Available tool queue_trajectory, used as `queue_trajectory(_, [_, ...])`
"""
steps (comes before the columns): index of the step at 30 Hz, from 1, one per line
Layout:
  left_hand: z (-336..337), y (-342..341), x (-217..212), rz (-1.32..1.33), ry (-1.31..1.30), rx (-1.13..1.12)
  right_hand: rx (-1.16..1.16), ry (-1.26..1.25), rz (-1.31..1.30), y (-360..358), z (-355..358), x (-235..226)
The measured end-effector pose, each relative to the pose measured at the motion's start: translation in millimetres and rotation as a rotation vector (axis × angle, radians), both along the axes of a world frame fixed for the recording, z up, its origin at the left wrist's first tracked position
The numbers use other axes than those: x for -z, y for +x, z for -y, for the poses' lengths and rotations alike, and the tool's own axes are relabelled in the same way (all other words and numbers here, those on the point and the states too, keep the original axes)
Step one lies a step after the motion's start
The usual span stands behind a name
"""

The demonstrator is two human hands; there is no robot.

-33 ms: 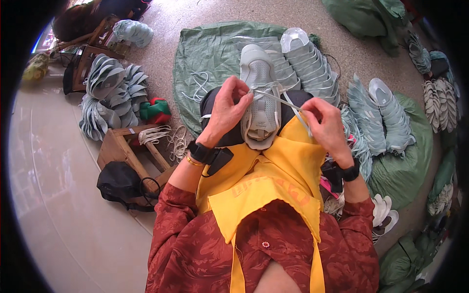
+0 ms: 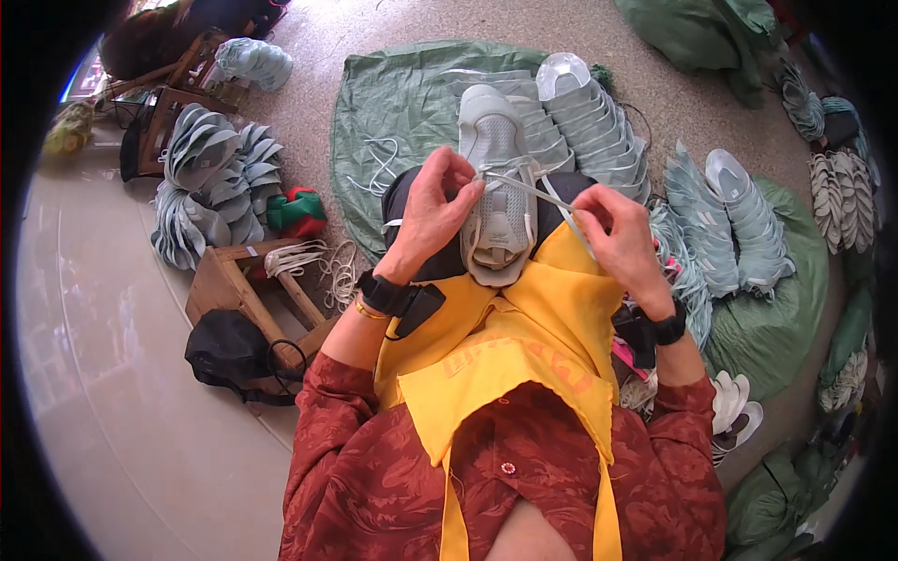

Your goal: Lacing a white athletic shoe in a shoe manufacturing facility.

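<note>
Sneaker (image 2: 498, 201) rests on my lap, over the yellow apron (image 2: 524, 327); my left hand (image 2: 432, 210) pinches its upper, my right hand (image 2: 619, 236) pulls the white lace (image 2: 547, 194) taut. Uneven tension could slip it free, I judge.

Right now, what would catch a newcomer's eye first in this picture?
At centre, a pale grey shoe lies on the person's lap, the left hand pinching its white lace while the right hand pulls it taut. Behind and to both sides, stacks of matching shoe uppers lie on green cloth.
</note>
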State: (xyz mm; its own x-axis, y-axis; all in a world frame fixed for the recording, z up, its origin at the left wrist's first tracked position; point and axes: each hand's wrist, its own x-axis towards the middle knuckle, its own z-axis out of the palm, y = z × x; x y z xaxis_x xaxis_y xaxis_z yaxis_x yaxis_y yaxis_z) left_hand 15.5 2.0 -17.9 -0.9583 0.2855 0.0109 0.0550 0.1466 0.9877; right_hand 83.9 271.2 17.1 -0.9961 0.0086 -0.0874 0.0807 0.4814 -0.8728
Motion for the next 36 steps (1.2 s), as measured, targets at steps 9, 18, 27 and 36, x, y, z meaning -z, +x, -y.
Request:
queue_trajectory(9, [-3, 10, -29, -0.093, -0.313, 0.028, 0.061, -0.165, -0.085, -47, 38, 23])
queue_trajectory(18, [2, 8, -18, 0.064, -0.149, 0.043, 0.046, -0.192, -0.035, -66, 46, 37])
queue_trajectory(27, [4, 8, -16, 0.102, -0.106, 0.055, 0.067, -0.346, 0.084, -64, 45, 26])
queue_trajectory(36, [4, 9, -20, 0.113, -0.094, 0.06, 0.042, -0.331, 0.111, -71, 51, 36])
